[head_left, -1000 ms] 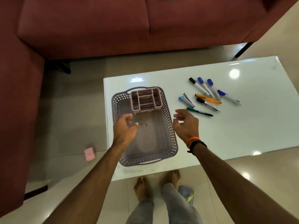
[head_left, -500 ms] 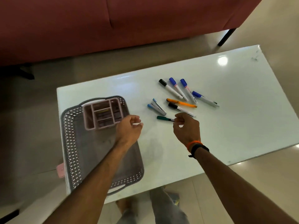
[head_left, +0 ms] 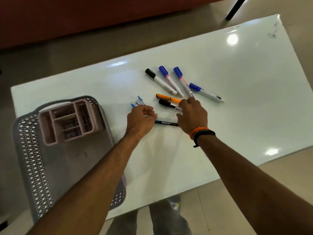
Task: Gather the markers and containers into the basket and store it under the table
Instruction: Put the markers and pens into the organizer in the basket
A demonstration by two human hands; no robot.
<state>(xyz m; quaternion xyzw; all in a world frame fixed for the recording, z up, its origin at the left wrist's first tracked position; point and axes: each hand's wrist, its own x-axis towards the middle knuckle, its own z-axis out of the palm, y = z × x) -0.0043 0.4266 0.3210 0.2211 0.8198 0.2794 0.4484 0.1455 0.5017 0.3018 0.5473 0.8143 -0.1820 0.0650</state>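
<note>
A grey perforated basket [head_left: 30, 167] sits at the white table's [head_left: 245, 107] left end, with a pink divided organizer [head_left: 45, 126] standing in its far part. Loose markers lie mid-table: a black-capped one [head_left: 159, 81], three blue-capped ones [head_left: 169, 80] [head_left: 183, 82] [head_left: 206, 93], an orange pen [head_left: 167, 98], a black pen [head_left: 166, 104], a green pen [head_left: 166, 123] and two small blue pens [head_left: 137, 102]. My left hand [head_left: 141, 118] hovers curled at the blue pens, and its grip is hidden. My right hand [head_left: 193, 116] reaches over the orange and black pens with relaxed fingers.
A red sofa [head_left: 84, 14] runs along the far side, with a black leg [head_left: 235, 7] at the top right. My legs [head_left: 152, 221] stand on the tiled floor at the table's near edge. The basket overhangs the near-left corner.
Both hands have moved forward from the basket area to the pens. The left hand now covers the blue pens' near ends and the right covers the orange and black pens' tips.
</note>
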